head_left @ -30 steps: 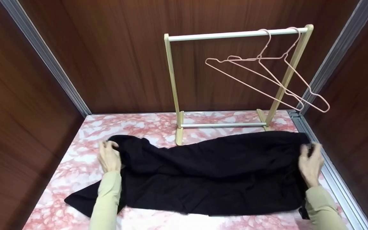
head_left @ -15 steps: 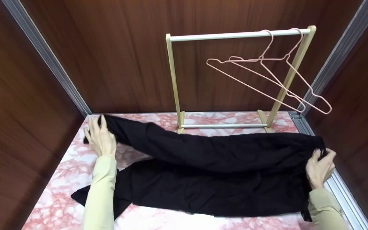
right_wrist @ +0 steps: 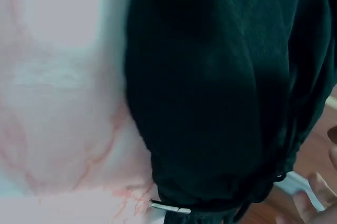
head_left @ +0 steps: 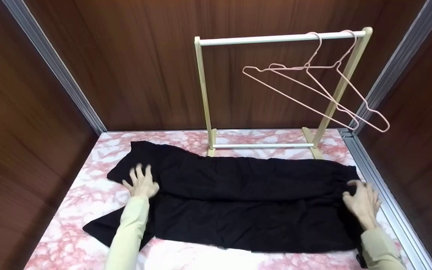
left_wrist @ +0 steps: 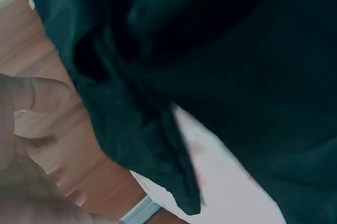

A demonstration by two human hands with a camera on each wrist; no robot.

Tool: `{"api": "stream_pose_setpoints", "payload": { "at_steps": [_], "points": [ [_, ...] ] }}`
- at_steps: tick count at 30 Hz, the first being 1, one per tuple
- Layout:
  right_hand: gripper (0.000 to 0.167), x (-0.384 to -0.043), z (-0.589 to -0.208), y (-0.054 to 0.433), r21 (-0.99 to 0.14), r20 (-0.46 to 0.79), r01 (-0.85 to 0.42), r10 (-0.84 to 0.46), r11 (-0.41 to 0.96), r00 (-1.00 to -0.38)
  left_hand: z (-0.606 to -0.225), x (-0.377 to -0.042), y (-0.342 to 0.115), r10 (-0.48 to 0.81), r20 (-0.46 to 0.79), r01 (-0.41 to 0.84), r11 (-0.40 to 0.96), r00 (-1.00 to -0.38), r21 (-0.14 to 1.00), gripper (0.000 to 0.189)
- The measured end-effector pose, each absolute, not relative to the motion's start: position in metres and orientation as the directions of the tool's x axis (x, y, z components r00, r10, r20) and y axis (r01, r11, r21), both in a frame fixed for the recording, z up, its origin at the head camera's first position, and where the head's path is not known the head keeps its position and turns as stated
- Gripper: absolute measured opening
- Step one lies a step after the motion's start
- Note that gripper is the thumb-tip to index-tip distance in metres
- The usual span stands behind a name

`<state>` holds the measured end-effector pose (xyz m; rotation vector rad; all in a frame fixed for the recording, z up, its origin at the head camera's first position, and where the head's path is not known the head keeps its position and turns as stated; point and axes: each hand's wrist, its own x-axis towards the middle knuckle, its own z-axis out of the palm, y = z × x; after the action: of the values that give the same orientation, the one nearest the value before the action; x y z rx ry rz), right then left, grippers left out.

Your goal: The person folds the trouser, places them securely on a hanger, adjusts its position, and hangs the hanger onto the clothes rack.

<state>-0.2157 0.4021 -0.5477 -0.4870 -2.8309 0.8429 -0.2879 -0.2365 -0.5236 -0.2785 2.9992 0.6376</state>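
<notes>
Black trousers [head_left: 246, 180] lie lengthwise across the table, the leg ends at left and the gathered waistband [head_left: 349, 176] at right. The far leg lies extended toward the back left; the near leg's end [head_left: 107, 227] points out at lower left. My left hand [head_left: 141, 184] is over the far leg with fingers spread, holding nothing. Beside the waistband, my right hand [head_left: 364, 204] has its thumb and fingers apart. In the right wrist view its fingers [right_wrist: 318, 187] show off the cloth, near a cord and a pale tip [right_wrist: 176, 209] at the waist.
Behind the trousers stands a clothes rack [head_left: 205, 93] with a white bar. Two pink hangers [head_left: 298, 99] hang at its right end. Brown wood-grain panels [head_left: 144, 75] enclose the pink marbled table [head_left: 73, 206], with a metal rail [head_left: 388, 210] along the right.
My left hand has drawn the far leg out toward the back left, released it and come back nearer. My right hand has let go of the waistband and shifted slightly left.
</notes>
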Motion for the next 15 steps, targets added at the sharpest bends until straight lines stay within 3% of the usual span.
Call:
{"api": "stream_pose_setpoints", "payload": {
  "at_steps": [4,7,15],
  "points": [
    [0.042,-0.203,-0.548,0.402,-0.477,0.003,0.227,0.260,0.849,-0.966,-0.534,-0.271,-0.242,-0.154,-0.144,-0.197,0.909,-0.978,0.367,0.063],
    [0.045,-0.195,-0.546,0.407,-0.442,-0.050,0.238,0.241,0.865,-0.969,-0.539,-0.259,-0.255,-0.174,-0.213,-0.242,0.904,-0.961,0.352,0.065],
    [0.084,-0.183,-0.547,0.423,-0.478,-0.284,0.400,0.294,0.782,-0.913,-0.545,-0.233,-0.294,-0.205,-0.367,-0.328,0.892,-0.907,0.312,0.077]
  ]
}}
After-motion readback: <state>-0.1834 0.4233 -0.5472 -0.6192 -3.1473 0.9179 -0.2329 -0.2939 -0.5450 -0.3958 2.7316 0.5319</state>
